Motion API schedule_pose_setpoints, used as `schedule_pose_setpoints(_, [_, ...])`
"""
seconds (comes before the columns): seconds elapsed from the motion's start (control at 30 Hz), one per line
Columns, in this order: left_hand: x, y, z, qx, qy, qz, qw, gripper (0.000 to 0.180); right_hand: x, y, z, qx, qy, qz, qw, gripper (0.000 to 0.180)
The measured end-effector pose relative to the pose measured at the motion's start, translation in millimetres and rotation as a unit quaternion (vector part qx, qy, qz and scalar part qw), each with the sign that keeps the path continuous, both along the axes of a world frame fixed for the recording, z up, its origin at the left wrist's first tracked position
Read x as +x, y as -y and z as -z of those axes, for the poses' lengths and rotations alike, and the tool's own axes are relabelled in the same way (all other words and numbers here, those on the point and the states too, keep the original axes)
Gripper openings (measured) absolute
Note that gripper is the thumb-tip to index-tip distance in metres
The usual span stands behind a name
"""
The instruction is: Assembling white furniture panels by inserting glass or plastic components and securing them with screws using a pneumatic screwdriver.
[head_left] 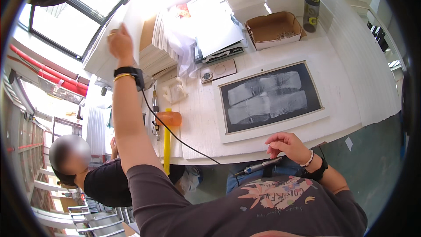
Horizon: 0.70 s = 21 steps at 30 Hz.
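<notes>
My left hand (120, 44) reaches far out to the back left, over the edge of a stack of white boards (105, 48). Its fingers are smeared by motion, so whether they hold anything does not show. At the table's front edge, my right hand (287, 147) hovers with loosely bent fingers apart and nothing in them. Just behind it lies a white frame (223, 136) around a dark panel with pale streaks (268, 94). A slim grey power screwdriver (258, 166) is below my right hand, by my lap, with a black cable running from it.
An orange-headed mallet with a yellow handle (167, 149) and a slim screwdriver (155, 101) lie at the left. Behind the frame are a phone (223, 69), a cardboard box of screws (258, 41) and a spray can (311, 13). A person (109, 180) sits at the left.
</notes>
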<state>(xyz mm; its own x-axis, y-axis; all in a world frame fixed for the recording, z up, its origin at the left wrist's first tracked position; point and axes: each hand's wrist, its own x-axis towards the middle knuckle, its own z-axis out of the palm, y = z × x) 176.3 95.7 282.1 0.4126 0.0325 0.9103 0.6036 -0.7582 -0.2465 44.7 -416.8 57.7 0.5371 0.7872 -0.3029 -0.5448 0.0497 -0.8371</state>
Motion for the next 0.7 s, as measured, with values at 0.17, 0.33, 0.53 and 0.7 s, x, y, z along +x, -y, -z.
schedule_pose_setpoints(0.17, [-38.2, -22.7, -14.9, -0.135, 0.128, 0.009, 0.982, 0.051, -10.5, -0.6, -1.8, 0.006, 0.01, -0.024, 1.0, 0.016])
schedule_pose_setpoints(0.33, [-72.0, -44.1, -22.1, -0.222, 0.2, 0.015, 0.954, 0.057, -7.3, 2.3, -11.6, 0.0, 0.037, -0.028, 0.999, 0.018])
schedule_pose_setpoints(0.53, [-135.8, 46.9, 20.2, -0.551, 0.294, 0.352, 0.697, 0.044, 39.5, 21.4, -27.8, 0.008, 0.077, 0.191, 0.978, 0.027])
schedule_pose_setpoints(0.7, [-166.1, 93.2, 116.6, -0.796, 0.054, 0.492, 0.347, 0.04, 92.0, 45.3, -29.7, 0.108, 0.027, 0.337, 0.935, 0.052])
